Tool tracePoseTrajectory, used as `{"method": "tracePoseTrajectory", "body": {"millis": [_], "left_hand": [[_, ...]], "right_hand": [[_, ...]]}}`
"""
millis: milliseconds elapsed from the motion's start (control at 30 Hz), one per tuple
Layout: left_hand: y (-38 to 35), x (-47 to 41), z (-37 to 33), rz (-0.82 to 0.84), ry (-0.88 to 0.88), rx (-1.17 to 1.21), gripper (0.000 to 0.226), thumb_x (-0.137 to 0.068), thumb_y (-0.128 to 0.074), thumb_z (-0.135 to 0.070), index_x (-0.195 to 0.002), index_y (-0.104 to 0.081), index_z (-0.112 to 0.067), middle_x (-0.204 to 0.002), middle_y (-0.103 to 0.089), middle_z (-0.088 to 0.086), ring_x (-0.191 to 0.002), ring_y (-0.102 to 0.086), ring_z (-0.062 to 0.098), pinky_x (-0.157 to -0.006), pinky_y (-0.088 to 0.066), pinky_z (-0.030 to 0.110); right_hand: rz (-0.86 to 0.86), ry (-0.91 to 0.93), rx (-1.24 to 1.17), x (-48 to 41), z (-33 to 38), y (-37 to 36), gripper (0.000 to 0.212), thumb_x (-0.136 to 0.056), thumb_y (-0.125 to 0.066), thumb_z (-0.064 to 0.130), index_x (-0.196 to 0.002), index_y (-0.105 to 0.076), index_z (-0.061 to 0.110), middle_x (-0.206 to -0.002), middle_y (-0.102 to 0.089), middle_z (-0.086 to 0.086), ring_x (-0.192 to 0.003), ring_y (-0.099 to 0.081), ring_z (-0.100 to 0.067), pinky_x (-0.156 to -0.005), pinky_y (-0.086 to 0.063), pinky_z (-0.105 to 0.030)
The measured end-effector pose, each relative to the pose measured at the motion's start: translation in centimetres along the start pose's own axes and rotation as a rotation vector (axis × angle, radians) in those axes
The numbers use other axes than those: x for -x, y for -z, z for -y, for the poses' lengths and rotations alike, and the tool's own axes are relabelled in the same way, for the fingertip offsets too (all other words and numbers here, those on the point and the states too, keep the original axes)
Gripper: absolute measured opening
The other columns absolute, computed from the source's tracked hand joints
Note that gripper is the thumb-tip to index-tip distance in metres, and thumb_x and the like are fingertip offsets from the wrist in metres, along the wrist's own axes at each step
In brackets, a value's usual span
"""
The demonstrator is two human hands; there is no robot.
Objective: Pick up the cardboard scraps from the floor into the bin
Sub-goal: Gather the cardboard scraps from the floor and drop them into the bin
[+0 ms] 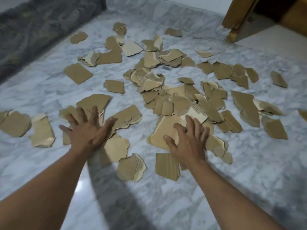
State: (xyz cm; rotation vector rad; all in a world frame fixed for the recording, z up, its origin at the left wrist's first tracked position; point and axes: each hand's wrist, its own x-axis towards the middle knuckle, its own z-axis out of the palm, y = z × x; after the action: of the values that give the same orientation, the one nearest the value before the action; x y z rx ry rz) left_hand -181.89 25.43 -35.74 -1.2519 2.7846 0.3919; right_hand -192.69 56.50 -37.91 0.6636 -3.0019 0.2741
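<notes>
Underfoot, a white-and-grey marbled stone floor point(249, 163) fills most of the view, strewn with torn brown corrugated cardboard scraps point(149, 83) from the far wall to just ahead of the person's bare forearms. A shaggy dark grey rug point(33, 34) runs along the far left edge, and a brown wooden door point(240, 17) stands at the upper right corner. No printing or label can be read on any piece.

The scraps lie flat in no common direction, thickest in a heap at centre and thinning to single pieces at the left and right edges. The largest pale cardboard piece point(166, 130), roughly triangular, lies with its long axis running away from the camera and its narrow end pointing at the central heap.

The right hand point(187, 141) rests palm-down on that pale piece, fingers spread wide and gripping nothing. The left hand point(86, 131) is likewise splayed flat, palm down, over overlapping brown scraps at left of centre, with a long ridged cardboard strip point(127, 116) lying just beside its thumb, angled toward the upper right. Both hands are slightly blurred.
</notes>
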Motion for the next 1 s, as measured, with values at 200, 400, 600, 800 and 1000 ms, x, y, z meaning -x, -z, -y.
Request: {"method": "tracePoseTrajectory", "body": {"millis": [200,400,600,800,1000], "left_hand": [[-2.6,3.7,-8.7,-0.116,-0.206,0.209,0.076,-0.091,-0.025,-0.080,-0.156,-0.024,-0.041,-0.168,-0.018,0.006,-0.155,-0.003,0.035,-0.120,-0.001,0.066],[-3.1,2.6,-13.0,0.084,0.155,0.233,0.111,-0.072,-0.007,-0.098,-0.162,0.004,-0.032,-0.169,0.013,0.014,-0.149,0.021,0.050,-0.113,0.017,0.069],[-3.5,2.7,-17.2,0.152,0.011,0.231,0.089,-0.088,-0.017,-0.085,-0.161,-0.008,-0.036,-0.169,0.010,0.012,-0.147,0.020,0.055,-0.115,0.016,0.067],[-2.1,2.5,-17.7,0.077,0.180,0.351,0.058,-0.089,-0.029,-0.077,-0.135,-0.043,-0.043,-0.161,-0.017,0.020,-0.147,-0.012,0.046,-0.115,-0.014,0.064],[-2.1,4.4,-19.3,0.177,0.113,0.332,0.064,-0.091,-0.057,-0.061,-0.148,-0.031,-0.045,-0.148,-0.024,0.016,-0.134,-0.030,0.045,-0.107,-0.033,0.055]], "right_hand": [[-0.242,0.084,-0.222,-3.5,0.0,3.1,0.061,-0.092,-0.043,0.065,-0.132,-0.055,0.021,-0.139,-0.055,-0.007,-0.129,-0.042,-0.030,-0.103,-0.033,-0.054],[0.223,-0.708,-0.241,-10.7,-10.6,5.6,0.106,-0.064,-0.009,0.102,-0.157,0.001,0.051,-0.169,0.011,-0.012,-0.153,0.010,-0.045,-0.109,0.008,-0.078],[0.433,-0.285,-0.199,-11.3,-5.8,4.0,0.074,-0.090,-0.040,0.077,-0.155,-0.016,0.053,-0.171,0.001,0.005,-0.155,0.006,-0.033,-0.114,0.003,-0.074],[0.201,-0.420,-0.353,-10.5,-6.7,6.7,0.088,-0.090,-0.061,0.060,-0.160,-0.015,0.034,-0.168,-0.013,-0.006,-0.153,-0.012,-0.036,-0.118,-0.018,-0.062],[0.344,-0.465,-0.388,-7.7,-1.3,5.6,0.085,-0.089,-0.061,0.061,-0.153,-0.030,0.015,-0.151,-0.030,-0.019,-0.133,-0.040,-0.041,-0.105,-0.038,-0.047]]}}
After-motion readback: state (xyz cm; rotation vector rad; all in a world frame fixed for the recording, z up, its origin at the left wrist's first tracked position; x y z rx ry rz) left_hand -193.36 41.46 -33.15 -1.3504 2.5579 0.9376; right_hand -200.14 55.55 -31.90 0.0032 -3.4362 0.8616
